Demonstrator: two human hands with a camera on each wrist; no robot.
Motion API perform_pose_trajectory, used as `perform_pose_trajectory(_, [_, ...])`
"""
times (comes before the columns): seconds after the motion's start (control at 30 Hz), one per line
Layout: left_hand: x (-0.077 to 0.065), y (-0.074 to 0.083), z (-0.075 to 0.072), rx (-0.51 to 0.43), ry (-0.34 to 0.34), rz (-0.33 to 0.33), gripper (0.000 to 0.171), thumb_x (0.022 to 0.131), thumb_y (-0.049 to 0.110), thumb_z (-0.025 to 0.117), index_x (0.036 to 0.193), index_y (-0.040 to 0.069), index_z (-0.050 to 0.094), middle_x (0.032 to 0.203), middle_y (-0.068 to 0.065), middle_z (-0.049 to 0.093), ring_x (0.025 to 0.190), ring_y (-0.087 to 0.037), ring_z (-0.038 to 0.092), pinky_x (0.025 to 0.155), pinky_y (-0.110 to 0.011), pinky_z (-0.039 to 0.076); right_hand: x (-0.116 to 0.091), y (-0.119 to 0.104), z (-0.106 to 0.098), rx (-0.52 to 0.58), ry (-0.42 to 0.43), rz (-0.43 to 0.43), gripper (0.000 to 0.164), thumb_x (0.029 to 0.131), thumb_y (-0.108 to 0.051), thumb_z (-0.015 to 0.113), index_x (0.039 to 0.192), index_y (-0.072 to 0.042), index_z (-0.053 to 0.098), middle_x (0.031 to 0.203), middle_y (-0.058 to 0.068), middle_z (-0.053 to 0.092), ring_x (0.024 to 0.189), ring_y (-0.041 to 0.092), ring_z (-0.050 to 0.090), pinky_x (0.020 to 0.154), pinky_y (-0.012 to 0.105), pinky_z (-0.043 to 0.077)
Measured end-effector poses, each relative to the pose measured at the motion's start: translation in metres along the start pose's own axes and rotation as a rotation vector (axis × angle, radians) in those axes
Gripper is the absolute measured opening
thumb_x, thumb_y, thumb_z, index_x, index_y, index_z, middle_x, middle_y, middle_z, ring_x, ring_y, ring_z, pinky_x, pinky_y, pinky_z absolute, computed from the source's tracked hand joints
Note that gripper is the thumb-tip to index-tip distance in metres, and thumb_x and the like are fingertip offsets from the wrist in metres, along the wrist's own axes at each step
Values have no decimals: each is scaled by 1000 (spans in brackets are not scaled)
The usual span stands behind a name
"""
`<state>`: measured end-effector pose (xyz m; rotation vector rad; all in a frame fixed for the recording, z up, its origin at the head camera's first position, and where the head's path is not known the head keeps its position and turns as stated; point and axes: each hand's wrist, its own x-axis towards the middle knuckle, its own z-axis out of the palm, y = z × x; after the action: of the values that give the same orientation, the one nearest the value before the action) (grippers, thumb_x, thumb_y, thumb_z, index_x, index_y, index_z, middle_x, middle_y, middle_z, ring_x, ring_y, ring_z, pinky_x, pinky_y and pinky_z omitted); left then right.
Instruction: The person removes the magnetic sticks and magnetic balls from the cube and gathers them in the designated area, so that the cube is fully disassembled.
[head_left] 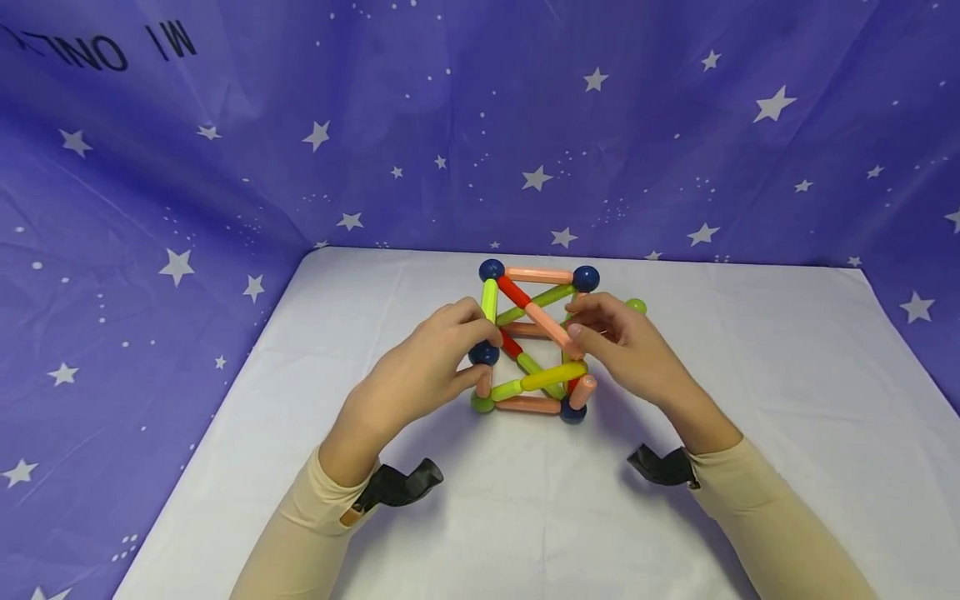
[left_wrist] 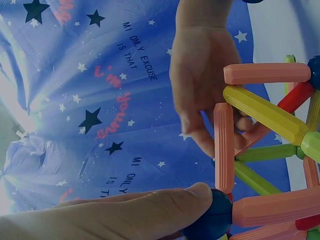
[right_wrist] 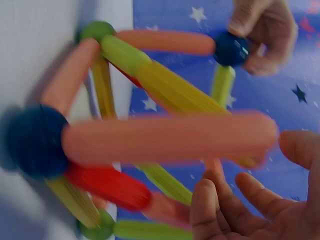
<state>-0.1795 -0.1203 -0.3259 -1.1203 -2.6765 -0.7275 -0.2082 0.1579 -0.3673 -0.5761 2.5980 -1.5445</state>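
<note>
A box-like frame of ribbed rods and balls stands on the table, with pink, red, yellow and green rods. My left hand pinches the blue ball at its near left upper corner. At the frame's right side is my right hand, fingers spread and bent near the free ends of a pink rod and a yellow rod. In the right wrist view, its thumb is apart from that pink rod. Whether its fingertips touch the diagonal pink rod is unclear.
A green ball shows just behind my right hand. The white tabletop carries everything; purple starry cloth hangs behind it and at the left. Black straps stick out from both wrists.
</note>
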Motion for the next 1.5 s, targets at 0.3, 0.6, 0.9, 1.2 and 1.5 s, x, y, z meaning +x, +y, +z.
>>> perform_pose_trajectory(0.3, [1,1,0,17,-23,-13,23,81,10,80,100,9,67,96,-1,52,83,-14,47,72,-26,43,2,1,16,54,-27,-15,30,96,-23,64,125,-20,59,94,10,62,71,27,56,54,32,49])
perform_pose_trajectory(0.6, [0,1,-1,26,-27,-20,24,81,11,80,101,8,67,96,-1,52,83,-14,47,71,-26,43,1,-1,6,135,5,-47,25,98,-22,60,123,-18,61,96,7,66,81,34,59,71,33,49])
perform_pose_trajectory(0.9, [0,1,-1,11,-13,-15,24,80,9,81,101,8,67,95,-1,52,82,-13,47,71,-25,43,-3,1,-31,78,185,52,33,100,-19,55,132,-13,52,114,11,60,88,23,56,68,27,47])
perform_pose_trajectory(1.2, [0,0,0,9,-14,-18,25,80,10,81,101,8,68,95,-1,52,82,-13,47,71,-25,43,-5,42,-77,-195,34,321,63,98,-14,47,150,0,13,115,23,48,84,27,60,65,32,48])
perform_pose_trajectory(1.5, [1,2,1,16,-17,-27,25,80,11,81,102,9,68,96,1,51,84,-14,47,72,-26,43,-3,75,-88,-471,-220,599,65,87,-10,52,141,8,21,88,15,55,73,25,53,65,39,41])
